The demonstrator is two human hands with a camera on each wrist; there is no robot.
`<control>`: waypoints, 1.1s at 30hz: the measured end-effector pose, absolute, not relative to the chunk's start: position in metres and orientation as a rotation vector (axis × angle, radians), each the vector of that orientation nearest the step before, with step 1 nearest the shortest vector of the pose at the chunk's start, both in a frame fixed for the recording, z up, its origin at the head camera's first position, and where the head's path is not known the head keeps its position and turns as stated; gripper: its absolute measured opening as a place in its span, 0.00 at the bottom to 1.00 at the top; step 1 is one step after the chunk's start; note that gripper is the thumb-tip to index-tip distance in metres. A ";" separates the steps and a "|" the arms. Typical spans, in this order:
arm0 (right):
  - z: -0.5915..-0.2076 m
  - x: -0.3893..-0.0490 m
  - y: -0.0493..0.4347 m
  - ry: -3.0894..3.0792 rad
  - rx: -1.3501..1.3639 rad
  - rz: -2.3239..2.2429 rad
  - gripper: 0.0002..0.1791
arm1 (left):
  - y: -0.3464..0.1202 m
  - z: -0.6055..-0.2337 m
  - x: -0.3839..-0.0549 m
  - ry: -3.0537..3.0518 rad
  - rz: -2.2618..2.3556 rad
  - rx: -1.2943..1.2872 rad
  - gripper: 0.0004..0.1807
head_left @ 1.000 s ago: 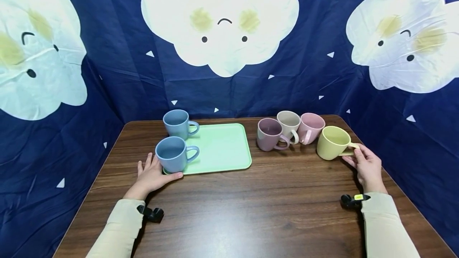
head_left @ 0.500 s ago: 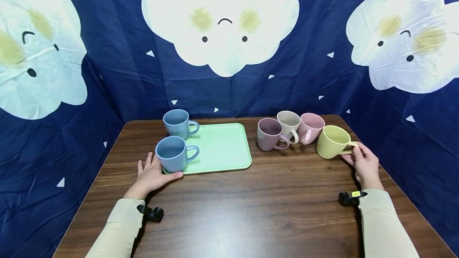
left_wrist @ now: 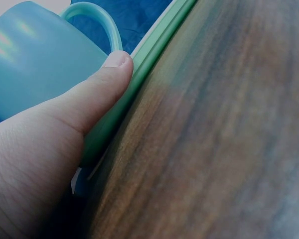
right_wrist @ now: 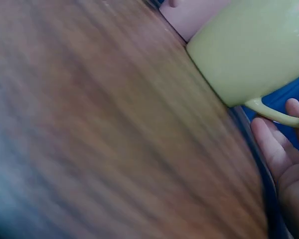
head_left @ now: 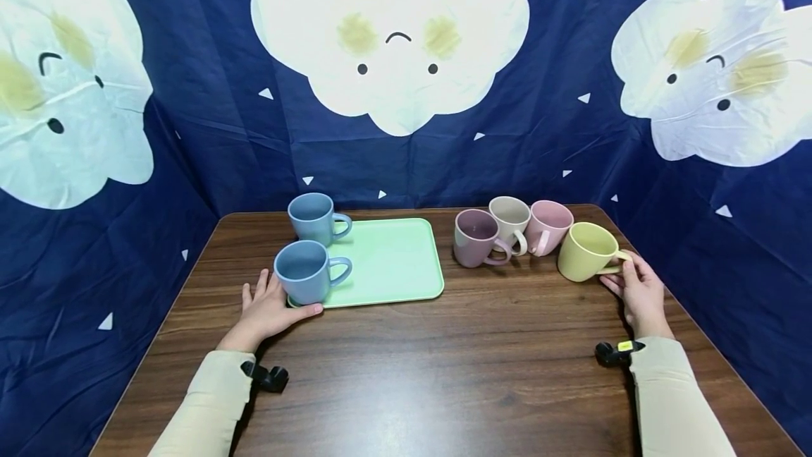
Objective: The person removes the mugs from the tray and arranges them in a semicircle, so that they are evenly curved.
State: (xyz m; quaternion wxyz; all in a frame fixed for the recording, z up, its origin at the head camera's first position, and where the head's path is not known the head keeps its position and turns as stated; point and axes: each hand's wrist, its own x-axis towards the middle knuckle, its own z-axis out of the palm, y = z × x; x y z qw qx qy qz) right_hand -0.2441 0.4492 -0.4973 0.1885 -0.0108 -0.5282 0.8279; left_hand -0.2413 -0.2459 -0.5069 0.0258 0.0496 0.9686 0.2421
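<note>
My left hand [head_left: 266,312] lies at the near left corner of the green tray [head_left: 406,259], fingers spread straight. Its thumb [left_wrist: 102,92] stretches along the tray's front edge, beside the base of the nearer blue mug [head_left: 303,273]. A second blue mug [head_left: 312,221] stands behind, at the tray's back left. On the right, my right hand [head_left: 642,295] pinches the handle of a yellow mug [head_left: 585,256], which appears to stand upright on the table. In the right wrist view, fingers [right_wrist: 271,149] show around the yellow handle [right_wrist: 276,115].
Left of the yellow mug stand a pink mug [head_left: 549,228], a beige mug [head_left: 509,218] and a purple mug [head_left: 472,245], close together. The wooden table [head_left: 444,372] ends at a dark blue cloth backdrop [head_left: 406,168] printed with white clouds.
My right hand has shifted slightly left at the yellow mug's handle, and the mug has barely moved. The left hand, tray and blue mugs keep their places.
</note>
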 end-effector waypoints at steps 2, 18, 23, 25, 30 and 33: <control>-0.498 -0.245 0.446 -1.468 -0.062 2.334 0.15 | -0.247 -0.507 -0.242 2.996 0.745 0.154 0.70; -0.502 -0.245 0.444 -1.369 -0.034 2.379 0.24 | -0.247 -0.505 -0.242 3.000 0.745 0.162 0.70; -0.501 -0.241 0.445 -1.295 0.017 2.445 0.22 | -0.247 -0.506 -0.243 3.001 0.745 0.159 0.70; -0.501 -0.240 0.445 -1.266 0.037 2.469 0.22 | -0.247 -0.506 -0.243 3.003 0.749 0.161 0.70; -0.502 -0.238 0.446 -1.259 0.057 2.466 0.22 | -0.246 -0.508 -0.241 3.011 0.770 0.165 0.70; -0.503 -0.239 0.447 -1.283 0.066 2.442 0.21 | -0.246 -0.508 -0.241 3.009 0.773 0.161 0.70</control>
